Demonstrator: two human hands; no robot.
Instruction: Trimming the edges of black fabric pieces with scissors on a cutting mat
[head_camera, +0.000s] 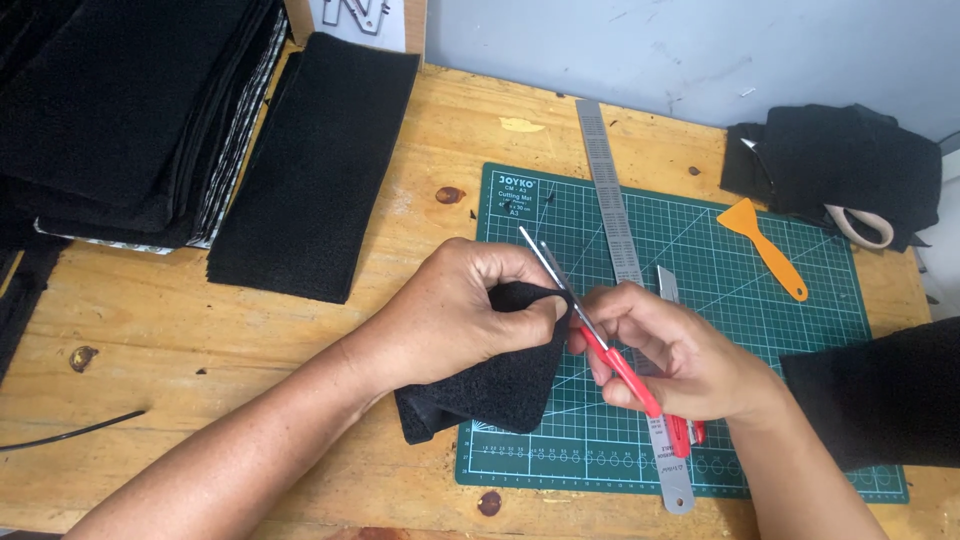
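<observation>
The left hand (465, 305) grip pinches the black fabric piece (490, 385) taut above the cutting mat (800, 330), so the red-handled scissors (600, 340), clasped in the right hand (670, 355) grip, meet its edge.

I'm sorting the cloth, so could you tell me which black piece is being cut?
The small folded piece in the left hand, at the scissors; the others lie untouched.

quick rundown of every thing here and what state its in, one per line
left hand: gripping the black fabric piece
right hand: holding the scissors
black fabric piece: folded, held over the mat's left edge
scissors: red handles, blades slightly open at the fabric edge
cutting mat: flat on the table
steel ruler: flat across the mat
orange scraper: lying untouched on the mat
fabric stack: piled at the table's left
</observation>
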